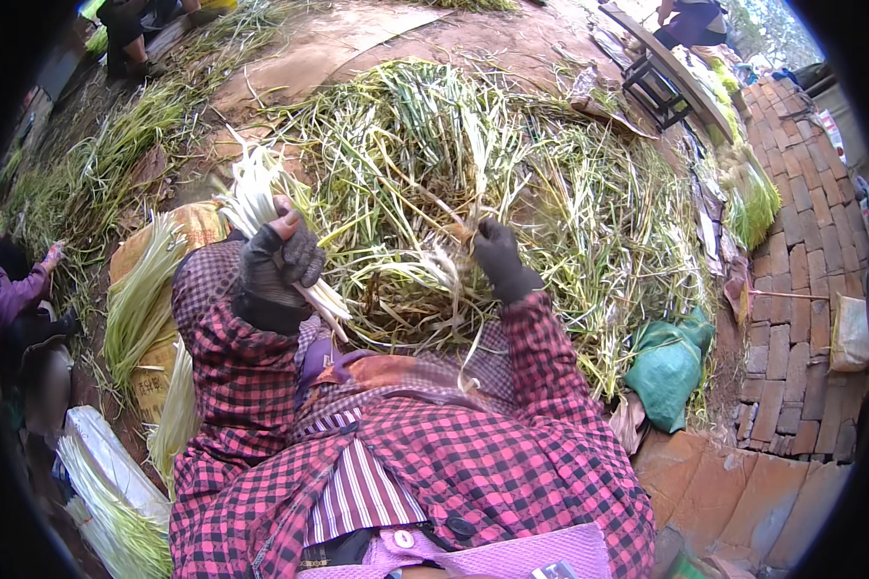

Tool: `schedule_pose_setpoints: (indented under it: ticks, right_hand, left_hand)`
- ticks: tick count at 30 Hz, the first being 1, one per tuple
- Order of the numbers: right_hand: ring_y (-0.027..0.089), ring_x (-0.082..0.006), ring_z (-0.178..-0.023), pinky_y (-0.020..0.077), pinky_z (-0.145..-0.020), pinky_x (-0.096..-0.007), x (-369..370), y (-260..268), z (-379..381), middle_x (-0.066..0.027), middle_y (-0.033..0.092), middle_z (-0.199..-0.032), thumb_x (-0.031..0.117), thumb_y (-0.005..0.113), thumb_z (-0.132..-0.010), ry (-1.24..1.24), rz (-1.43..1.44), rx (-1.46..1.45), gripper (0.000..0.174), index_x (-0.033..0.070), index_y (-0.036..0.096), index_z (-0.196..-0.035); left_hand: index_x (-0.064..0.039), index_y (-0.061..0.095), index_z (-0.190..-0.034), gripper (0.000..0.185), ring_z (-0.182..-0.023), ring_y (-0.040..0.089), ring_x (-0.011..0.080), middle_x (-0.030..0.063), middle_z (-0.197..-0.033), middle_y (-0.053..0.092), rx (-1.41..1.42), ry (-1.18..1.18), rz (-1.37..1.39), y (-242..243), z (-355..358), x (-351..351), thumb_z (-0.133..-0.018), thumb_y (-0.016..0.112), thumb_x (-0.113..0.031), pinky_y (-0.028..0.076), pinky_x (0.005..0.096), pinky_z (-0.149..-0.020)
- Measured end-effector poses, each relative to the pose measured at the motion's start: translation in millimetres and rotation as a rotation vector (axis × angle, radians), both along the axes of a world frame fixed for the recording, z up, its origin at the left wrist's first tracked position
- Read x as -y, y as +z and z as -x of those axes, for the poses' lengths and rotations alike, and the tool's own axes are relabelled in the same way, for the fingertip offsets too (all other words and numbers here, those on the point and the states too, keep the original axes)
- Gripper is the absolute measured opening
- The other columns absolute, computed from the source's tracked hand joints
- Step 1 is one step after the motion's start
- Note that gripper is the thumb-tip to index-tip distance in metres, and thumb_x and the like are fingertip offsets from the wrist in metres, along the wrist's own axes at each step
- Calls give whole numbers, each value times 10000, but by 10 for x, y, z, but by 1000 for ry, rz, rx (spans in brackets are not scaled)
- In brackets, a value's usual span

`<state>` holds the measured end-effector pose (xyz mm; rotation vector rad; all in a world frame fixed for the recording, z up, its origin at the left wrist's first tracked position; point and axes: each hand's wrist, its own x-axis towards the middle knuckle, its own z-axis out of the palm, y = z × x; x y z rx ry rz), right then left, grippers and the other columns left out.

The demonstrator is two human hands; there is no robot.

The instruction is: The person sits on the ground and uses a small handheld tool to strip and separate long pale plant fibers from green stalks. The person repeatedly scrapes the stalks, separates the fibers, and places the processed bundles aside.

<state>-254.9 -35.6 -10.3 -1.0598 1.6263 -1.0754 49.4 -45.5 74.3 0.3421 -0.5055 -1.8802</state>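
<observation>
My left hand (279, 253), in a dark glove with the thumb tip bare, grips a bundle of pale stalks (252, 189) that look like blanched chives or garlic shoots. Their lower ends (326, 298) stick out below my fist. To the right, my right hand (503, 260), also dark-gloved, is closed on brownish plant strands (460, 231); its fingertips are partly hidden. Under and beyond both hands spreads a big heap of loose green and yellowed leaves (434, 108). Limp pale strips (445, 271) hang close to my right hand.
Sorted pale bundles (141, 304) lie on a yellow woven sack (152, 376) at left, with another bundle (108, 499) lower down. A green bag (670, 369) sits at right, by brick paving (789, 347). A wooden bench (670, 69) stands behind. Other people (18, 289) are around.
</observation>
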Motion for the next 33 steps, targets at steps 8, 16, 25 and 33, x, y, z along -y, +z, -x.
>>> schedule_pose_setpoints:
  ticks: [8,16,25,33]
  right_hand:
    - [357,-107,-539,328,-491,-283,-380,167,-549,7,392,-578,200,749,-744,320,314,-380,303,24,514,-667]
    - [486,-197,-574,390,-530,-313,-647,532,-847,-87,476,-629,179,743,-720,624,351,-342,264,46,514,-720]
    - [487,-83,-726,426,-661,-260,-370,716,-986,-9,575,-777,90,622,-845,473,320,249,119,-13,596,-899]
    - [542,-65,-696,431,-617,-209,-373,1076,-709,-23,633,-781,81,581,-869,197,490,154,85,11,618,-838]
  left_hand:
    - [-90,467,-1156,281,-387,401,79,43,-725,556,367,123,-275,-98,180,15,-879,506,-119,376,247,-367]
    - [0,474,-1154,451,-409,420,111,33,-685,530,671,194,-133,-370,321,71,-736,643,-20,364,242,-387]
    - [-2,527,-1059,410,-581,547,161,60,-746,575,598,32,-187,-294,406,52,-670,649,46,451,270,-520]
    - [-20,517,-1046,424,-732,572,153,34,-828,560,578,176,-108,-138,458,54,-655,652,75,503,299,-634]
